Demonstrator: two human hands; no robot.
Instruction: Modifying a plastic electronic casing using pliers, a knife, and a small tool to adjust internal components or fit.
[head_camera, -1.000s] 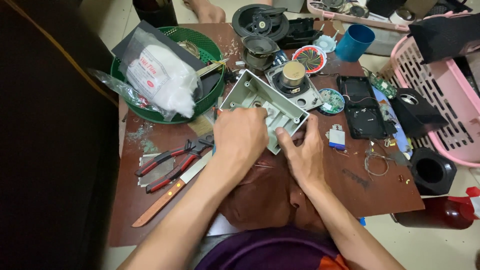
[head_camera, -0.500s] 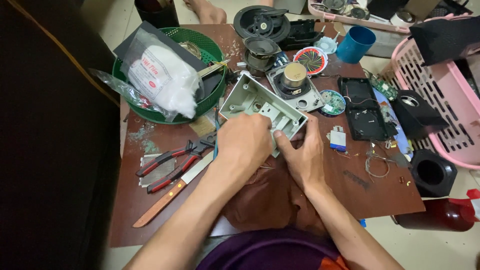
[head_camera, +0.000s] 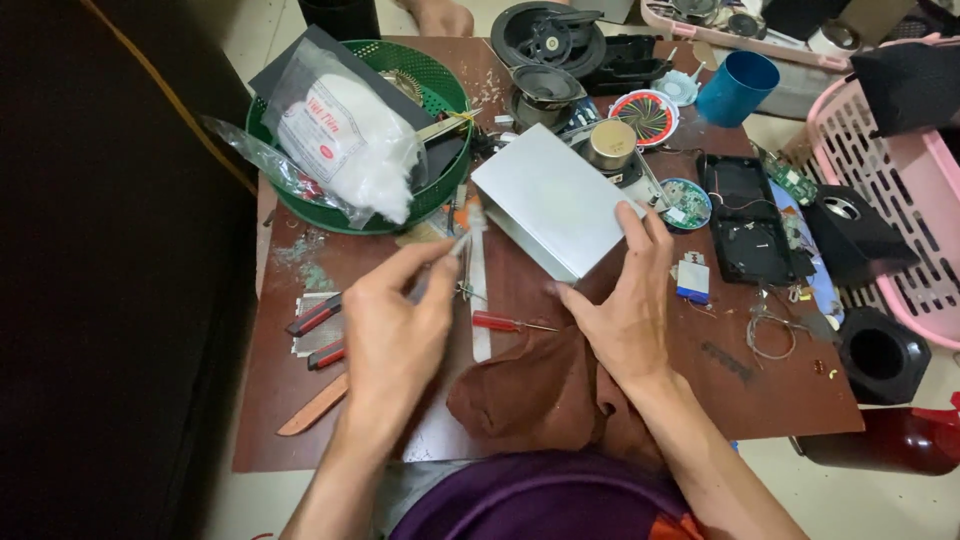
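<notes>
My right hand (head_camera: 630, 310) grips the near right corner of a grey metal box (head_camera: 555, 200), which lies tilted with its flat closed side up in the middle of the brown table (head_camera: 780, 390). My left hand (head_camera: 400, 320) is to the left of the box and pinches a thin light-coloured tool (head_camera: 468, 228) whose tip points up towards the box's left corner. A red-handled screwdriver (head_camera: 500, 322) lies between my two hands. A brown cloth (head_camera: 540, 390) is bunched under my right wrist.
A green basket (head_camera: 440, 90) with a plastic bag of white stuff (head_camera: 350, 140) sits at the back left. Red-handled pliers (head_camera: 320, 315) lie left. Speaker parts (head_camera: 545, 35), a blue cup (head_camera: 735, 88), a black casing (head_camera: 745, 215) and a pink basket (head_camera: 900, 260) fill the back and right.
The metal box has been turned over from open side up to flat side up. My left hand has left the box, moved left and now holds a thin tool.
</notes>
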